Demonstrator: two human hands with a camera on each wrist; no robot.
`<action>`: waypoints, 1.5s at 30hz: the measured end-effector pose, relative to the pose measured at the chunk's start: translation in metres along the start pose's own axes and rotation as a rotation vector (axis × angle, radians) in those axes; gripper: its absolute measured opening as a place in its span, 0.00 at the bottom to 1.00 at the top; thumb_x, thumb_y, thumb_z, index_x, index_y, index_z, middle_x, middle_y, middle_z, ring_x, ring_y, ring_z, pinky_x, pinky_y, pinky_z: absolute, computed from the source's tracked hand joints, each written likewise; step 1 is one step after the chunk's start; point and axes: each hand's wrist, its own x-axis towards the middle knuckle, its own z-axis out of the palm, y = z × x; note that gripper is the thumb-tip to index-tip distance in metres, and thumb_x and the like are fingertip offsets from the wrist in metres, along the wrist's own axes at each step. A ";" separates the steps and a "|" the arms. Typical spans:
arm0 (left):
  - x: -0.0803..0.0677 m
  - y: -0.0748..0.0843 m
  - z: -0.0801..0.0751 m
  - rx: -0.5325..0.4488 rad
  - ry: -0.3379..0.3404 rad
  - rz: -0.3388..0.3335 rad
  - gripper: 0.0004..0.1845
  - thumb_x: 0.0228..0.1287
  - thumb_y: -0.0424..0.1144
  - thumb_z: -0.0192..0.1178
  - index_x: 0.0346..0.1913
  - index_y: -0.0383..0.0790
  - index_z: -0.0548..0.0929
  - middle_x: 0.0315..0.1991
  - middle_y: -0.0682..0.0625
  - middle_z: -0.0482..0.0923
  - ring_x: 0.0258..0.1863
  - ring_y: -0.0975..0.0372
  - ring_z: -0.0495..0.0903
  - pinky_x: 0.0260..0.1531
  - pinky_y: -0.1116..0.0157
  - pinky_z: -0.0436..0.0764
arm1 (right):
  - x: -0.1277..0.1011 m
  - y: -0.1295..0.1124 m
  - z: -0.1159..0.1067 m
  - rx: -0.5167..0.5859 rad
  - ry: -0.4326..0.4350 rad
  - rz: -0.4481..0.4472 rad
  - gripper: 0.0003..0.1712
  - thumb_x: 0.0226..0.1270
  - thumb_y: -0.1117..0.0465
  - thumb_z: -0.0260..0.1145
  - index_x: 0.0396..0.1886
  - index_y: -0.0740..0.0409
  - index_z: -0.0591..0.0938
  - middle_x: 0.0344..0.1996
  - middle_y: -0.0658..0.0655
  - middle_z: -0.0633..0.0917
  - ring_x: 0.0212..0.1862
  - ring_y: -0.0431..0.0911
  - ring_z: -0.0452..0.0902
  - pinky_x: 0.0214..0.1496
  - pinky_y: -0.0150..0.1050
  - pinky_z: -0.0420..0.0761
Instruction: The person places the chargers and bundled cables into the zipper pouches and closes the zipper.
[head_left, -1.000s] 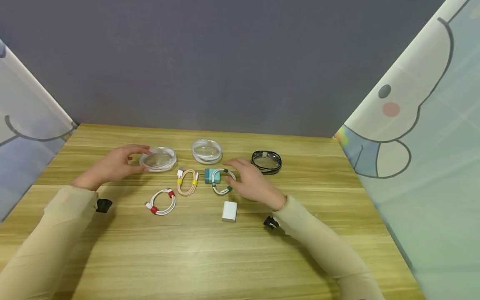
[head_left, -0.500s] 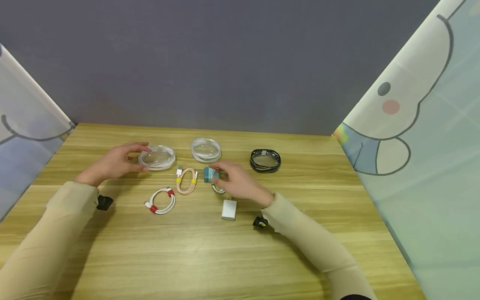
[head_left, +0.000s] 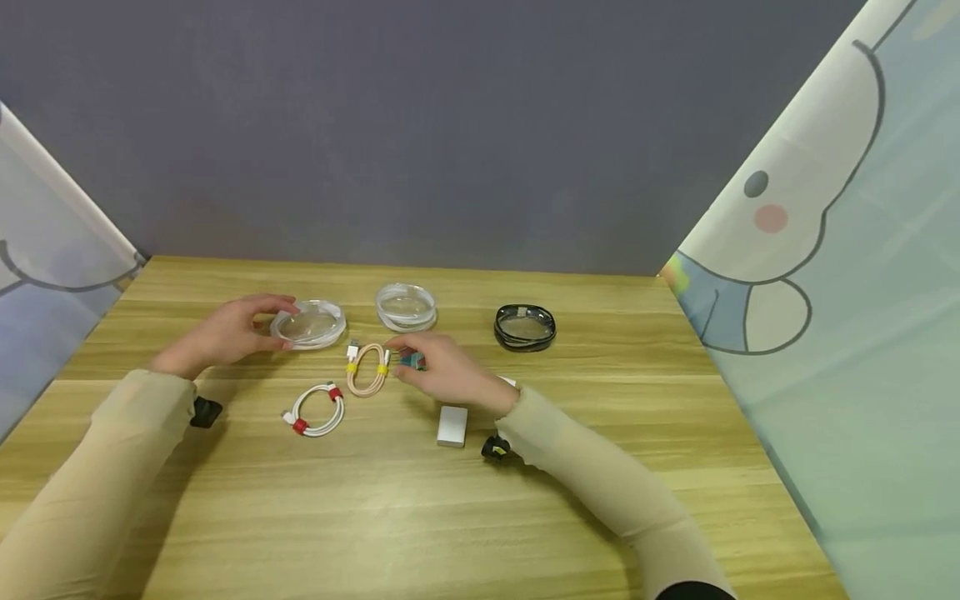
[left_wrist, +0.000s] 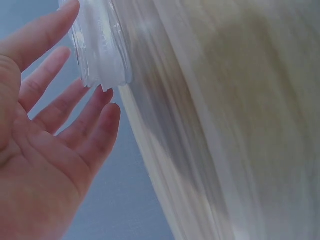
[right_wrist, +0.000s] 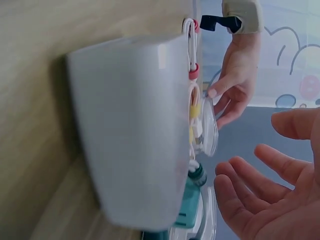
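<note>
White charger (head_left: pixel 452 427) is nearside of the right hand (head_left: pixel 453 372), fingers loosely spread, empty, above the teal plug (right_wrist: pixel 188 206). Peach cable (head_left: pixel 364 394) lies just left of those tips, long axis mostly running away; left hand (head_left: pixel 231 335), spread at the clear coil (head_left: pixel 322 342), no visible grip, is farther. Right hand's drifted left since earlier.

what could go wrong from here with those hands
The right hand, near the teal charger, could snag the green-tied cable that shows right next to it.
It is also close to the peach cable and might nudge that aside.
The left hand has its fingers loosely at the edge of the clear round package, so it might push it sideways.
</note>
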 end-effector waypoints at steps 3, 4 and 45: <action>0.000 0.000 0.001 0.006 -0.006 0.003 0.28 0.57 0.36 0.74 0.60 0.32 0.78 0.69 0.32 0.64 0.65 0.35 0.66 0.58 0.37 0.69 | 0.006 -0.002 0.005 -0.004 -0.003 -0.009 0.24 0.74 0.59 0.63 0.66 0.60 0.76 0.59 0.57 0.81 0.57 0.46 0.78 0.57 0.34 0.77; 0.000 0.000 0.001 0.009 -0.008 0.003 0.28 0.57 0.36 0.74 0.60 0.32 0.78 0.69 0.32 0.65 0.64 0.36 0.66 0.58 0.36 0.69 | 0.008 -0.002 0.007 -0.004 -0.006 -0.010 0.24 0.74 0.59 0.63 0.66 0.60 0.76 0.60 0.56 0.81 0.58 0.45 0.78 0.57 0.33 0.77; -0.003 -0.002 -0.007 0.023 -0.056 -0.064 0.34 0.63 0.55 0.68 0.66 0.39 0.76 0.66 0.33 0.68 0.59 0.38 0.73 0.49 0.40 0.77 | 0.081 -0.032 0.057 0.004 -0.096 0.045 0.17 0.71 0.58 0.65 0.58 0.50 0.84 0.49 0.45 0.87 0.46 0.27 0.77 0.44 0.19 0.72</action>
